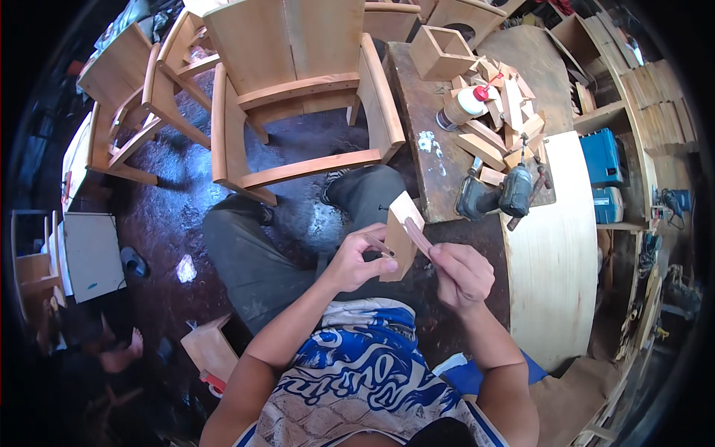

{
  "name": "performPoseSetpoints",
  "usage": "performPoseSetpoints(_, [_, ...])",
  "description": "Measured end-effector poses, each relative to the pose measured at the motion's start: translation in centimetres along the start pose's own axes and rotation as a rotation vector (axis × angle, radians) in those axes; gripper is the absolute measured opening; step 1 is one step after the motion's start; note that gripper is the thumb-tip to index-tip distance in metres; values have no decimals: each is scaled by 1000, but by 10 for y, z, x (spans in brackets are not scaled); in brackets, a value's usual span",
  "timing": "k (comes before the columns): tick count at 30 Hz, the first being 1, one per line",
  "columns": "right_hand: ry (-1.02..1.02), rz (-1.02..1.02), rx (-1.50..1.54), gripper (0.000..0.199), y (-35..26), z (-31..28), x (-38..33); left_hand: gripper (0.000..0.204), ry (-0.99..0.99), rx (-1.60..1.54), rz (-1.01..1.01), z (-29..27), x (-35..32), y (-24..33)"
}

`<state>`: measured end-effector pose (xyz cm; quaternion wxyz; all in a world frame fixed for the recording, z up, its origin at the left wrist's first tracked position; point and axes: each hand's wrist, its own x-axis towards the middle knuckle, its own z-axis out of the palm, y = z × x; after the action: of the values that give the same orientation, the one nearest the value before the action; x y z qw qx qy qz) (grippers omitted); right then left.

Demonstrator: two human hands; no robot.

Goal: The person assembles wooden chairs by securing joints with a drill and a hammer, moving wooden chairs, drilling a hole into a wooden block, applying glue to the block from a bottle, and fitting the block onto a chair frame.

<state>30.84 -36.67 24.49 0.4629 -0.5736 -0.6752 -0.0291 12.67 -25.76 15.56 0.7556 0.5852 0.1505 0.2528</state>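
Above my lap I hold a pale wooden block (402,249) tilted, its end face turned up. My left hand (359,261) grips the block's left side, with the thumb along its lower part. A thin reddish-brown strip (417,237), possibly sandpaper, lies against the block's upper right edge. My right hand (463,274) pinches the lower end of that strip between thumb and fingers. A short brown piece shows by my left fingers; whether it belongs to the same strip, I cannot tell. Small dark pins, perhaps screws, stick out on the block's left.
A wooden armchair (313,167) stands just ahead, more chairs to its left. On the workbench (417,112) at right are a cordless drill (515,190), a glue bottle (471,100), wood offcuts (510,112) and an open wooden box (441,54). A pale board (551,283) lies at my right.
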Motion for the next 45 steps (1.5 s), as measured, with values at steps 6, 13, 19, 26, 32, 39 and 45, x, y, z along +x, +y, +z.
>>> performPoseSetpoints(6, [63, 28, -24, 28, 11, 4, -4, 47, 27, -87, -59, -2, -3, -6])
performPoseSetpoints(13, [55, -7, -41, 29, 12, 4, -11, 45, 26, -141, -69, -4, -8, -14])
performPoseSetpoints(19, [70, -31, -44, 31, 13, 10, 1, 35, -7, -199, -114, 2, -9, -7])
performPoseSetpoints(26, [55, -8, -72, 31, 16, 5, -7, 40, -25, -197, -127, -5, -10, -7])
performPoseSetpoints(32, [47, -10, -29, 25, 17, 11, -7, 40, -24, -200, -108, -1, -8, -4])
performPoseSetpoints(39, [77, 34, -91, 17, 53, 20, -21, 33, 147, -366, -150, -21, -23, -66])
performPoseSetpoints(45, [203, 343, -311, 15, 194, 77, -36, 26, 398, -423, -205, -35, -6, -54])
